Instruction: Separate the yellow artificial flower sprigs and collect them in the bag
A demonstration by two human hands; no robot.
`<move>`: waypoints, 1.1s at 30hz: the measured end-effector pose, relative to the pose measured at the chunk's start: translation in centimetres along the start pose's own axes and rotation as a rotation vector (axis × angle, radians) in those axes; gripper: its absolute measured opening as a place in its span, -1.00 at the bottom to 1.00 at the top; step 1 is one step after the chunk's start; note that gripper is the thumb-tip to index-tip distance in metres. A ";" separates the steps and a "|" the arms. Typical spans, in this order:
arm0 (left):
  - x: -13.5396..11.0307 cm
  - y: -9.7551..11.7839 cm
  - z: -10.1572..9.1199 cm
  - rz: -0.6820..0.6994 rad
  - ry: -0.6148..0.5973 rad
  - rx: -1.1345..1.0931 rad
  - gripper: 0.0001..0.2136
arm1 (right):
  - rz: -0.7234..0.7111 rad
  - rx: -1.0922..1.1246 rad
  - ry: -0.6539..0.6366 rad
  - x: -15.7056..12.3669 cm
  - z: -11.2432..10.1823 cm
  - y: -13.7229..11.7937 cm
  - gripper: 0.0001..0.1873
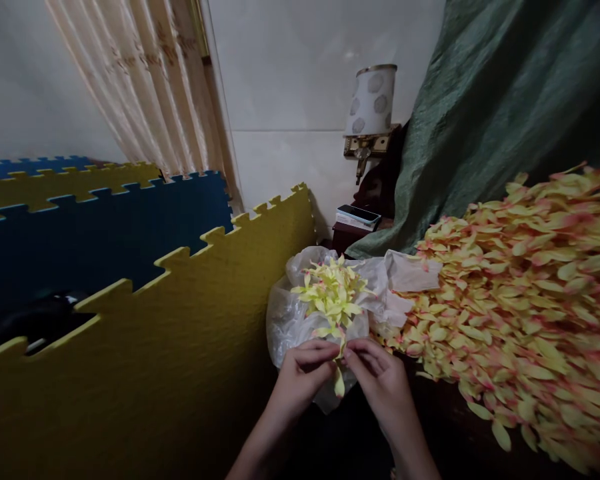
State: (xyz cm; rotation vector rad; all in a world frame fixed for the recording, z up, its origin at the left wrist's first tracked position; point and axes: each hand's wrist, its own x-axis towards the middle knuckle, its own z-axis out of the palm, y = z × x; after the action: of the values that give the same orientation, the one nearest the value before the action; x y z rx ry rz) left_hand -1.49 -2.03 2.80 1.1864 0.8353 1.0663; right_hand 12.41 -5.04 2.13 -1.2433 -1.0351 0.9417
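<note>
My left hand [306, 371] and my right hand [378, 371] meet in the lower middle, fingertips nearly touching. Between them they pinch a yellow-green artificial flower piece [339, 383] with pointed petals; one petal hangs below the fingers. Just beyond lies a small pile of similar yellow petals [336, 293] with pink tips, on a clear plastic bag [281, 327]. The fingertips hide the middle of the held piece. To the right of my right hand rises a large heap of yellow and pink petals [535, 300].
A yellow foam mat [190, 347] stands upright on the left, with a dark blue mat [105, 233] behind it. A phone [359, 213] rests on a box near the wall lamp [373, 103]. Green cloth [460, 120] hangs behind the heap.
</note>
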 end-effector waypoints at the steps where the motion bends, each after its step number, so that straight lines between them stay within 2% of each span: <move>1: 0.0 -0.1 0.1 0.003 0.015 -0.011 -0.84 | -0.068 -0.077 0.019 -0.2 0.2 -0.1 -0.79; 6: 0.4 -0.7 0.5 -0.118 0.003 -0.179 -0.75 | -0.368 -0.362 0.068 -0.8 1.0 -0.6 -0.89; 9: 0.6 -1.1 0.8 -0.147 0.038 -0.187 -0.67 | -0.370 -0.322 0.048 -0.9 1.4 -0.2 -0.87; 11: 0.8 -1.4 1.0 -0.099 0.150 -0.172 -0.64 | -0.295 -0.222 0.102 -1.0 1.6 0.5 -0.86; 14: 1.5 -1.7 0.9 0.021 0.383 -0.204 -0.62 | -0.173 -0.045 0.325 -1.1 1.6 1.6 -0.83; 16: 2.1 -1.7 0.3 0.045 0.469 -0.249 -0.62 | -0.148 0.067 0.457 -1.0 1.4 2.2 -0.80; 19: 3.1 -1.5 -1.3 0.040 0.581 -0.347 -0.60 | -0.172 0.205 0.589 0.0 0.5 2.1 -0.80; 22: 3.6 -1.5 -2.9 0.059 0.695 -0.401 -0.59 | -0.271 0.145 0.631 3.0 -0.4 0.7 -0.81; 24: 3.7 -1.7 -3.4 0.054 0.667 -0.390 -0.61 | -0.379 -0.025 0.543 5.8 -0.5 -0.8 -0.81; 26: 3.6 -1.9 -3.3 0.045 0.616 -0.355 -0.64 | -0.481 -0.255 0.387 8.1 0.1 -2.5 -0.82; 28: 3.5 -1.8 -2.9 0.038 0.596 -0.297 -0.63 | -0.536 -0.393 0.275 9.0 1.3 -3.8 -0.71; 30: 3.3 -1.4 -2.4 0.018 0.561 -0.232 -0.62 | -0.485 -0.365 0.133 8.4 2.5 -4.3 -0.71; 33: 2.9 -0.7 -1.9 -0.020 0.437 -0.218 -0.68 | -0.242 -0.171 -0.206 6.2 3.7 -3.3 -0.85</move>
State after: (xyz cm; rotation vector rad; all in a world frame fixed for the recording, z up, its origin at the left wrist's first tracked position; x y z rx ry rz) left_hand -2.21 1.28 1.78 0.7693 1.0316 1.3884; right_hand 10.61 1.61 6.10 -1.1442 -1.4197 0.8172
